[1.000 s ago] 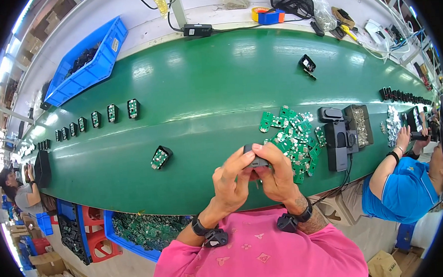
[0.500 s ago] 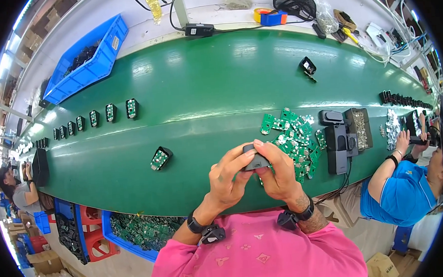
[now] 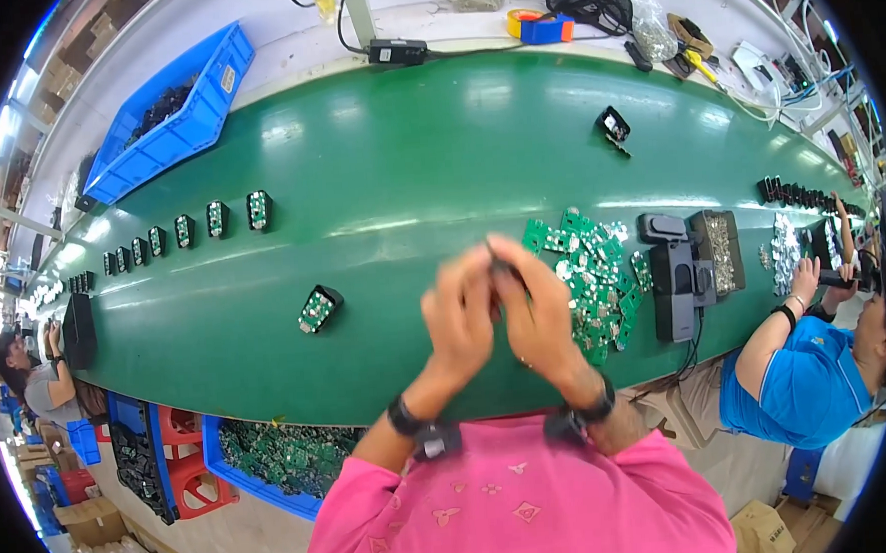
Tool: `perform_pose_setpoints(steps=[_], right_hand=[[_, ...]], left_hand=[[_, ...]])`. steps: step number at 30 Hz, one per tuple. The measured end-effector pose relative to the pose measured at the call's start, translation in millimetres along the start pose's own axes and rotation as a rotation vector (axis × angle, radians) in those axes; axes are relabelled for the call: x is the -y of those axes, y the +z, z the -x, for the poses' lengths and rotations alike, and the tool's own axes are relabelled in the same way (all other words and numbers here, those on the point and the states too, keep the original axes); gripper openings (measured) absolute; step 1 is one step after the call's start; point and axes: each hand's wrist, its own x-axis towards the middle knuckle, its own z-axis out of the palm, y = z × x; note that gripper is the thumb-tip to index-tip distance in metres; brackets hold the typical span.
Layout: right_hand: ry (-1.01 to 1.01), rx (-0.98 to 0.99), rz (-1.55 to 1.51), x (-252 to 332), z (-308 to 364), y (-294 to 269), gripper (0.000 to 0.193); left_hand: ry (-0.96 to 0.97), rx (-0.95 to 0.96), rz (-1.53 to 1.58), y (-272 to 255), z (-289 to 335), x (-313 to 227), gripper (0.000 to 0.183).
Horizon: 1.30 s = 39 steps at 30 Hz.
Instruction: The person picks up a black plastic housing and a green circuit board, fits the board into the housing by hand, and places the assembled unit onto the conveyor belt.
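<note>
Both hands are raised together above the near edge of the green counter [image 3: 377, 170], blurred. The left hand [image 3: 458, 321] and right hand [image 3: 537, 312] meet at the fingertips, fingers curled and pinched on a small dark part [image 3: 502, 263] held between them; its exact kind cannot be told. Just right of the hands lies a pile of green circuit boards [image 3: 588, 274] on the counter. One black housing with a green board inside [image 3: 316, 309] lies apart to the left. A blue bin [image 3: 179, 115] at the far edge holds dark parts. Below the counter, a blue crate [image 3: 272, 461] holds more green boards. A small tray [image 3: 720, 252] right of the pile holds small metallic pieces.
</note>
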Motion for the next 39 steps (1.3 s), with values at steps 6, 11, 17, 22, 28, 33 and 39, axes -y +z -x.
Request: perform_pose_setpoints(steps=[6,11,17,22,28,33,39], right_hand=[[0.571,0.383,-0.16,-5.2,-9.8,-22.6,0.059],[0.548,0.389,-0.224,2.9,1.2,-22.0,0.067],[0.383,0.402,-0.3,11.1,-1.7,-39.8,0.074],[0.321,0.348,-0.347,24.6,7.6,-45.4,0.071],[0.435,0.288,-0.453,-1.2,32.0,-31.1,0.072],[0.36,0.238,-0.599,21.0,42.5,-49.7,0.08],[0.179,0.212,-0.319,29.5,51.9,-56.7,0.08]], left_hand=[[-1.032,0.076,0.756,-1.6,-16.8,18.4,0.024],[-0.686,0.076,0.481,-1.7,-0.1,11.1,0.025],[-0.298,0.141,0.173,-10.5,5.9,-12.5,0.027],[-0.284,0.092,0.33,-16.2,8.0,-41.2,0.025],[-0.347,0.187,0.229,-9.9,23.6,-20.6,0.028],[0.061,0.254,0.016,-16.3,24.6,-53.9,0.042],[0.249,0.331,-0.096,-32.3,33.3,-61.2,0.051]])
